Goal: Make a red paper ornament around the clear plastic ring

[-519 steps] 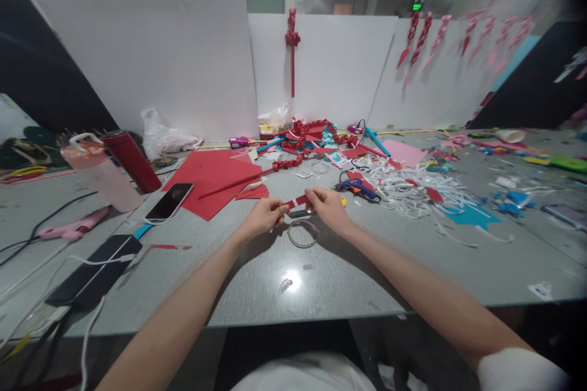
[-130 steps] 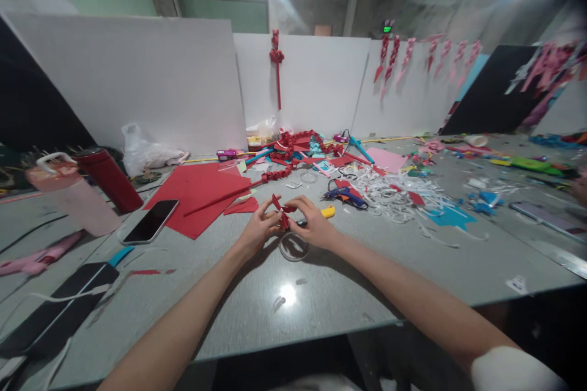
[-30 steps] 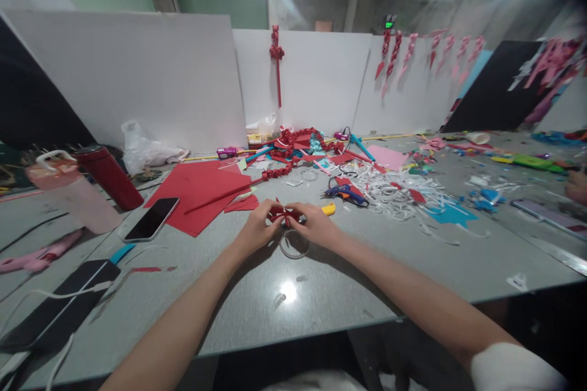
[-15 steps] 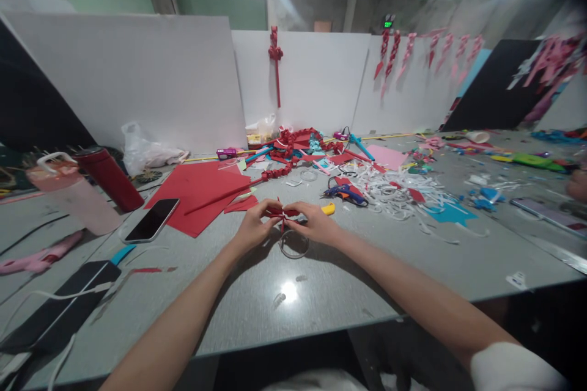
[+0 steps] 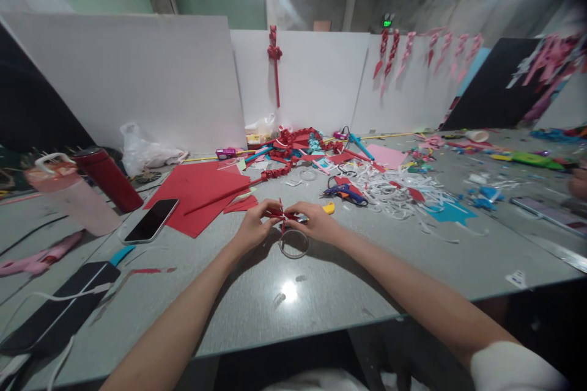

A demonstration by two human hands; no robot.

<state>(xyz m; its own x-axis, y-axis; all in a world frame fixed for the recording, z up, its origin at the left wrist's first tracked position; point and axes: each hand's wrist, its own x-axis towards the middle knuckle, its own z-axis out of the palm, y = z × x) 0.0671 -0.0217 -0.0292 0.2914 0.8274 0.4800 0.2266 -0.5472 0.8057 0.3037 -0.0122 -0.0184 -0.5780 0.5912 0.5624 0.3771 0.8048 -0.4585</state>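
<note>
Between my two hands, just above the table, is a small folded piece of red strips (image 5: 283, 217) with a thin part sticking up. My left hand (image 5: 255, 225) pinches its left side with thumb and fingertips. On the other side my right hand (image 5: 312, 222) pinches it in the same way; the fingers partly hide it. A clear roll of tape or ring (image 5: 294, 244) lies right below the fingertips. A yellow-handled tool (image 5: 328, 208) shows behind my right hand, most of it covered. The blue glue gun (image 5: 345, 190) rests a little farther back.
To the left are red sheets (image 5: 197, 189), a phone (image 5: 151, 220), a power strip (image 5: 68, 299), a pink bottle (image 5: 76, 198) and a red flask (image 5: 110, 180). White strips (image 5: 394, 192) are heaped at the right. Another person's hand (image 5: 578, 183) shows at the right edge.
My hands stay in nearly the same place, still pinching the red piece. Its upright thin part has shifted slightly between the fingertips.
</note>
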